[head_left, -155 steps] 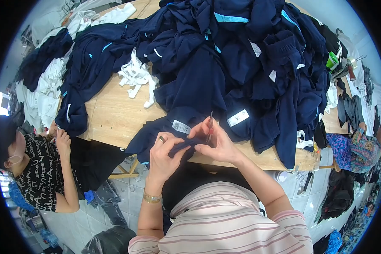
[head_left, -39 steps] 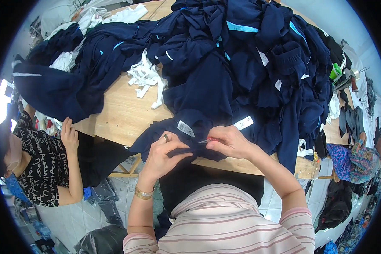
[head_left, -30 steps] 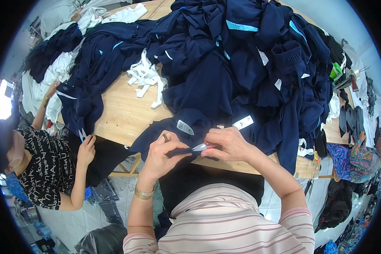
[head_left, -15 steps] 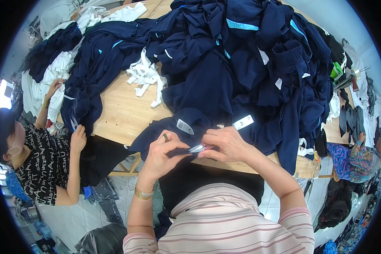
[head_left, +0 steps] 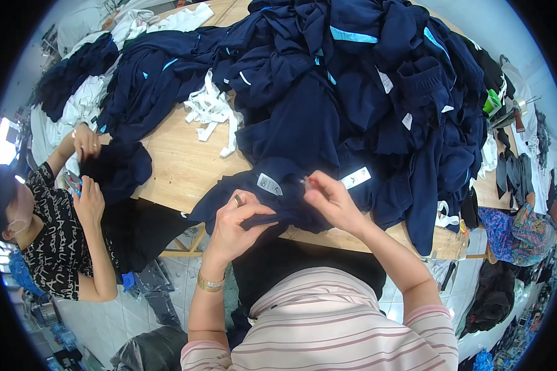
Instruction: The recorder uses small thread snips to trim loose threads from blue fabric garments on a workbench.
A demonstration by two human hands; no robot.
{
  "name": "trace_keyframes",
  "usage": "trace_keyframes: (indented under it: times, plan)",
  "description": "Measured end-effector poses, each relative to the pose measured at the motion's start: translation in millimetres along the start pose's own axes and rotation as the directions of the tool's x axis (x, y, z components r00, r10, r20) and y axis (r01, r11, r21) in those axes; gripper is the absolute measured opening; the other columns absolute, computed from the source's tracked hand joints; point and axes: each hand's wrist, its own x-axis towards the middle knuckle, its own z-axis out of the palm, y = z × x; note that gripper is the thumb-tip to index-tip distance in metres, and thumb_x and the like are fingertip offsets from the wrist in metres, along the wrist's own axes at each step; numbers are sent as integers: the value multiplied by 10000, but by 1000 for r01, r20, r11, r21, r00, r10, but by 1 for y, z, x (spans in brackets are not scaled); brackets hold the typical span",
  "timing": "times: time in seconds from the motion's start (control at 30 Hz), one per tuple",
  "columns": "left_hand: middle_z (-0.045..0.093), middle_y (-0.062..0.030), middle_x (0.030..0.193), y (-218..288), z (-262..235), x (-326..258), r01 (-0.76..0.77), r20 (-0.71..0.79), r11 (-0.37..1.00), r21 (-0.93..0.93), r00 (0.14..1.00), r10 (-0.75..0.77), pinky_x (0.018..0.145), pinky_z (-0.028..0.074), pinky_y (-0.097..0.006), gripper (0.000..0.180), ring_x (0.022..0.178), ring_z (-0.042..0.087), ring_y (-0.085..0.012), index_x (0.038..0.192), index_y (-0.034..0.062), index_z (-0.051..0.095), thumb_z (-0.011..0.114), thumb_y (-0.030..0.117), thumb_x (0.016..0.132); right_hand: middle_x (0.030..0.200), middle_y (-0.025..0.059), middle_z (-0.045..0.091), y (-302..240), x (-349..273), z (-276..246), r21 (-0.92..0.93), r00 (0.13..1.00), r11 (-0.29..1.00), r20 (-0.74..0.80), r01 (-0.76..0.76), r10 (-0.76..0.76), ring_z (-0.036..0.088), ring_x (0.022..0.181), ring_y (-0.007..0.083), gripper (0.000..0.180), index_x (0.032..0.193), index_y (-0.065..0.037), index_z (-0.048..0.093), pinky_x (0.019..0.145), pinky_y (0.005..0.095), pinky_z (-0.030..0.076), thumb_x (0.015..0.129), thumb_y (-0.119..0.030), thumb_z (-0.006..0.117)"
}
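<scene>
**Technician:** State the nearest items.

**Inspector:** A striped shirt (head_left: 340,315) at the lower edge. Beyond it, the left hand (head_left: 238,230): thumb and fingers pinch a fold of the navy garment (head_left: 220,199).

**Technician:** Condition of the right hand (head_left: 332,201)?

**Inspector:** Raised, apart from the left. Fingers closed around a small red tool (head_left: 314,183); its outline is blurred.

**Technician:** Location of the garment?

**Inspector:** At the near edge of the wooden table (head_left: 167,154). A pale label (head_left: 269,184) lies on it, just beyond the left hand. A white tag (head_left: 355,178) lies just right of the right hand.

**Technician:** Farther out?

**Inspector:** Loose white strips (head_left: 209,110) lie on bare wood, left of a large navy pile (head_left: 300,117). White cloth (head_left: 182,18) lies on the table's far left part.
</scene>
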Motion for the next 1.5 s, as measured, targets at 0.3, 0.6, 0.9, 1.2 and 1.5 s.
trace_keyframes:
  times: [0.3, 0.6, 0.9, 1.2, 1.5]
  plan:
    - [560, -70, 745, -2, 3, 1, 47, -18, 999, -4, 999, -47, 655, 465, -293, 230, 747, 565, -205, 829, 37, 696, 766, -19, 617, 740, 30, 658, -11, -12, 27, -264, 989, 954, 75, 140, -124, 609, 708, 94, 117, 884, -39, 670, 575, 220, 448, 775, -29, 710]
    - [566, -76, 747, -5, 2, 0, 38, -54, 999, 11, 998, -37, 661, 467, -293, 232, 741, 566, -212, 815, 25, 684, 787, -3, 609, 562, 48, 460, -9, -6, 21, -35, 1000, 999, 5, -19, 19, 427, 502, 103, 407, 783, -22, 534, 483, 255, 325, 887, -409, 604]
    - [564, -78, 759, -3, 0, 0, 35, -23, 999, 5, 999, -35, 648, 467, -297, 235, 738, 567, -202, 821, 22, 685, 794, 6, 614, 589, 99, 549, -19, 7, -4, -481, 955, 849, 283, 218, -85, 511, 492, 218, 478, 679, -50, 580, 473, 313, 359, 866, -490, 571]
    - [542, -69, 767, -2, 0, -1, 35, 6, 999, 13, 999, -35, 633, 466, -300, 248, 720, 559, -200, 834, 27, 683, 795, 6, 614, 587, 73, 559, -20, 11, -2, -513, 921, 801, 372, 309, -117, 516, 483, 207, 474, 685, -58, 598, 460, 307, 348, 858, -499, 579]
    - [545, -71, 758, -1, 2, -1, 47, 2, 999, 25, 999, -47, 639, 465, -301, 237, 714, 555, -208, 830, 25, 683, 789, 7, 619, 582, 97, 540, -17, 12, -2, -412, 963, 876, 200, 250, -180, 521, 479, 250, 404, 740, -30, 588, 454, 324, 370, 868, -413, 602]
